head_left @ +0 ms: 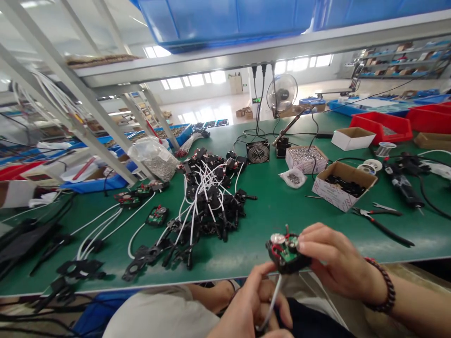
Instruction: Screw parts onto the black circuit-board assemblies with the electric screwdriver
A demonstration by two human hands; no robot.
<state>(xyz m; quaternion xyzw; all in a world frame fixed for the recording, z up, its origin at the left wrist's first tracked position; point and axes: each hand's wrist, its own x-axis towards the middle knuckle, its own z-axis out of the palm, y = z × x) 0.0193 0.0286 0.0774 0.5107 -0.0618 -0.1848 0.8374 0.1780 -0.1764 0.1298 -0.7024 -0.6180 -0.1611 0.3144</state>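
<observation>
The right hand (333,263) grips a small black module (287,256) with its fingers closed around the right side; the module sits at the near edge of the green table (282,206), just off it, and shows a green circuit board with red wires and 2 round silvery parts on top. A white cable (273,303) drops from the module's underside into the left hand (255,305), whose fingers are pinched shut on it, low in the near middle. A dark beaded bracelet (385,286) circles the right wrist.

On the table to the far left of the hands lies a heap of black parts with white cables (207,197). To the right, near the table's edge, lie pliers (382,220). Further off stand a cardboard box of black pieces (343,185), a box of small metal parts (306,157), a little black fan (258,151) and a soldering iron on its stand (287,134)
</observation>
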